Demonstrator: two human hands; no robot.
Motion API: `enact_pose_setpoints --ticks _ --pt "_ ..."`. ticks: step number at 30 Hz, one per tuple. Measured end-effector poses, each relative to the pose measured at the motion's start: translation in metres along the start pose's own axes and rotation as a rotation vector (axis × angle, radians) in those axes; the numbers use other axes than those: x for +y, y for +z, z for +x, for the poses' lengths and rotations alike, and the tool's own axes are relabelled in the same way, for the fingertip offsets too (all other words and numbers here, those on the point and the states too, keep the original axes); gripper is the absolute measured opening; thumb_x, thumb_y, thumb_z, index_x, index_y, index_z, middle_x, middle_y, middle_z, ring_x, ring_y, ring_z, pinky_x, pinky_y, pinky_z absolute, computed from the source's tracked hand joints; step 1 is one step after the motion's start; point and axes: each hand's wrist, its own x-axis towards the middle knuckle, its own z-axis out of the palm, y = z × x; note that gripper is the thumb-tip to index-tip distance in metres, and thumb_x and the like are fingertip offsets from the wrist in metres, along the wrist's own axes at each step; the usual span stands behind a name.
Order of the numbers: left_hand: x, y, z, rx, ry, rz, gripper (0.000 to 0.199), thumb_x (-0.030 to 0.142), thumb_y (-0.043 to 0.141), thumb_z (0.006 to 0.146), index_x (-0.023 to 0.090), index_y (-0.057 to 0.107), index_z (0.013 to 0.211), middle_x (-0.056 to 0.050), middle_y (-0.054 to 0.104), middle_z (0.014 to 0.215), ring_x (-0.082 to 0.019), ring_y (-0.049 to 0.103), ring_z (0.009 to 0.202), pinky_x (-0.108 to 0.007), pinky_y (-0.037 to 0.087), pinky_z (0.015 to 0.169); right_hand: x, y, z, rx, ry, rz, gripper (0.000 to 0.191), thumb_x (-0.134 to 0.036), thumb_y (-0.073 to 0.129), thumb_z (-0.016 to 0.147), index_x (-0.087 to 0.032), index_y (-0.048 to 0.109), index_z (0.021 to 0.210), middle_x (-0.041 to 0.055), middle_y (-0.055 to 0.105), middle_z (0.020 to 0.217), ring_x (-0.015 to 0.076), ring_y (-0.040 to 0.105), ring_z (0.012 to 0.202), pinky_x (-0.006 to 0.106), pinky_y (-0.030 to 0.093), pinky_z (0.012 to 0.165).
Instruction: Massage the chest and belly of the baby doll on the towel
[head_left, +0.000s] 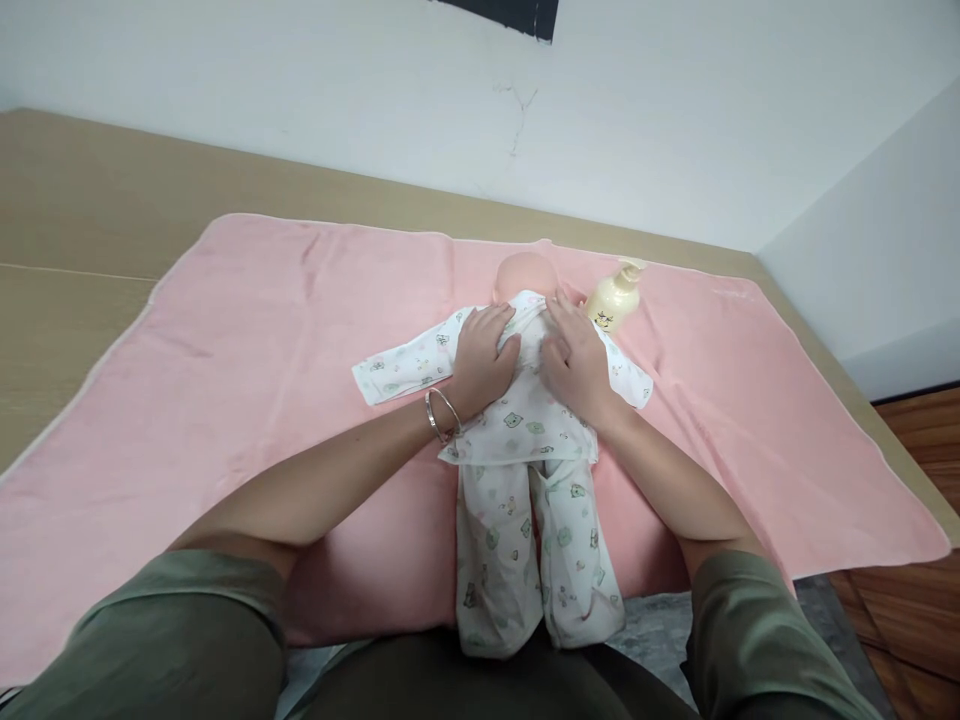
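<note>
A baby doll point(526, 275) lies with its bare head toward the wall, in a white printed top point(525, 420) and matching trousers point(499, 560). On the left of its chest rests my left hand point(484, 365), fingers stretched out over the cloth and a silver bangle point(442, 415) at the wrist. My right hand point(581, 365) lies across from it on the upper chest, fingers apart and near the neckline, slightly blurred. Both sleeves of the top spread out to the sides. The doll's hands and feet are not visible inside the clothes.
A pale yellow pump bottle point(616, 295) stands close to the doll's right-hand sleeve. Under everything is a pink blanket point(337, 320) over a wooden surface point(90, 200). A white wall point(337, 90) rises behind, and wooden drawers point(919, 440) are at the right.
</note>
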Motion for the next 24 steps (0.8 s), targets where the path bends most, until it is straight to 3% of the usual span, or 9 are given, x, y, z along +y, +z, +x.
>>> enact_pose_setpoints --ticks 5,10,15,20,24 --pt "0.0 0.0 0.0 0.013 0.02 0.001 0.043 0.029 0.042 0.088 0.012 0.063 0.122 -0.014 0.065 0.133 -0.028 0.056 0.128 -0.047 0.039 0.115 0.001 0.003 -0.002 -0.112 0.01 -0.027 0.055 -0.02 0.035 0.09 -0.01 0.05 0.142 0.0151 0.045 0.154 0.0256 0.035 0.148 0.055 0.023 0.125" --pt "0.0 0.0 0.0 0.01 0.018 0.006 0.044 0.028 0.043 0.087 0.011 0.063 0.123 -0.013 0.065 0.133 -0.027 0.056 0.127 -0.046 0.039 0.115 0.005 0.003 -0.002 0.046 -0.048 -0.024 0.055 -0.022 0.038 0.089 -0.015 0.046 0.144 0.0114 0.041 0.158 0.0248 0.032 0.15 0.056 0.025 0.124" --pt "-0.001 0.001 0.0 0.021 0.013 0.007 0.044 0.027 0.043 0.085 0.012 0.063 0.122 -0.013 0.065 0.132 -0.027 0.056 0.128 -0.046 0.037 0.117 0.01 0.008 -0.001 -0.002 -0.115 -0.084 0.047 -0.019 0.037 0.089 -0.011 0.059 0.13 0.0169 0.055 0.145 0.0264 0.047 0.141 0.052 0.034 0.12" --pt "-0.001 0.001 0.001 0.006 0.014 0.001 0.046 0.026 0.042 0.084 0.013 0.064 0.122 -0.012 0.065 0.133 -0.027 0.056 0.128 -0.047 0.038 0.116 0.01 0.004 0.0 0.17 -0.163 -0.072 0.046 -0.019 0.037 0.09 -0.017 0.057 0.131 0.0122 0.052 0.149 0.0247 0.046 0.141 0.054 0.034 0.12" --pt "-0.002 0.001 0.001 0.006 0.008 -0.016 0.046 0.025 0.042 0.084 0.012 0.064 0.122 -0.012 0.065 0.133 -0.027 0.056 0.129 -0.048 0.037 0.116 0.012 0.012 -0.001 0.014 -0.148 -0.096 0.047 -0.018 0.036 0.09 -0.013 0.06 0.129 0.0143 0.056 0.145 0.0257 0.046 0.141 0.052 0.036 0.12"
